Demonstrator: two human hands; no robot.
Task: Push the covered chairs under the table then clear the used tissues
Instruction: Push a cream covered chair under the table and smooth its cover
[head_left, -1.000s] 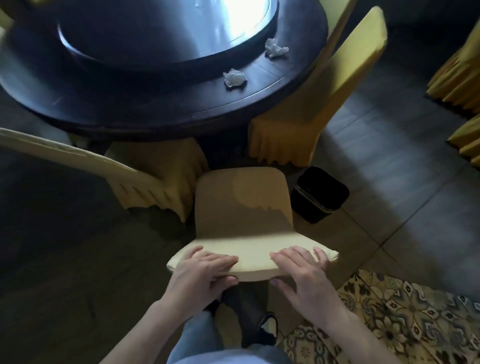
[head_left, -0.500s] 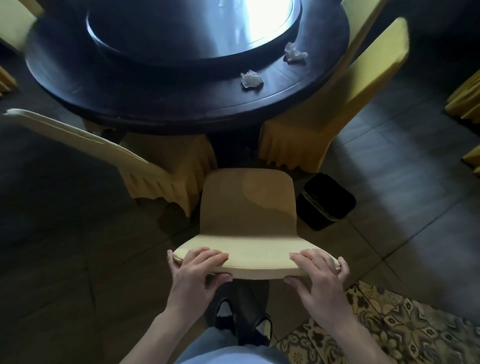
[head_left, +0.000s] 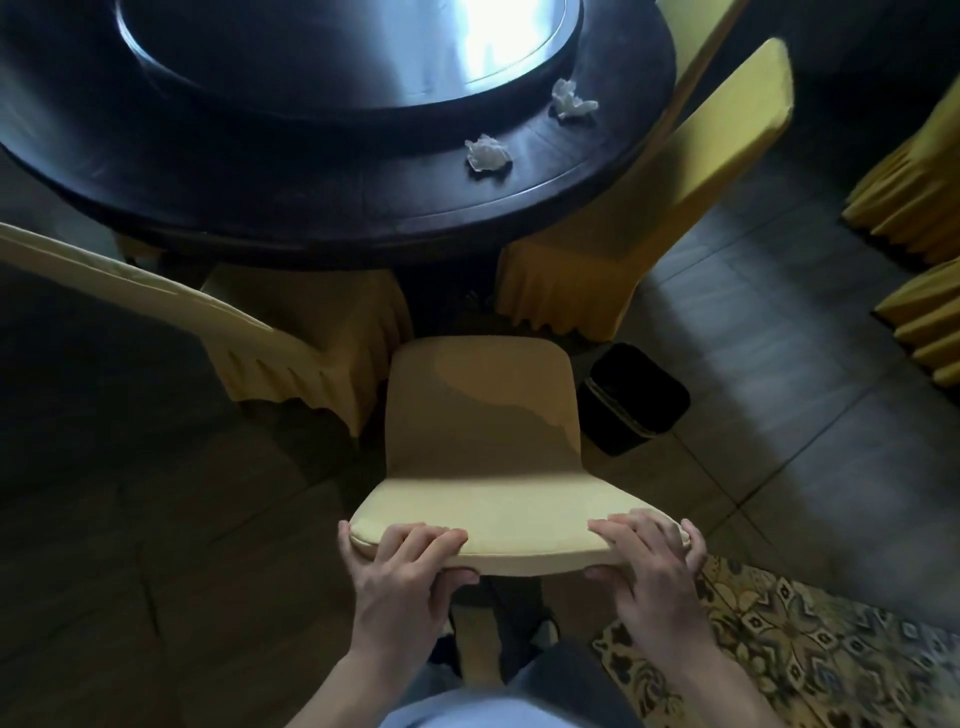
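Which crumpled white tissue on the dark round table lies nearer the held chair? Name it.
The crumpled white tissue near the table's front edge. The other tissue lies farther back and right, against the raised turntable's rim.

The near chair (head_left: 480, 415) stands before the table (head_left: 332, 208), its seat outside the table's edge, between two other chairs — one (head_left: 291, 332) to its left, one (head_left: 649, 218) to its right, both partly under the table. A bin (head_left: 636, 397) sits on the floor just right of the near chair. Two tissues (head_left: 487, 153) (head_left: 571, 100) lie on the table's right part, apart. A rug (head_left: 810, 649) lies at the near right — more chairs (head_left: 914, 208) stand at the far right.
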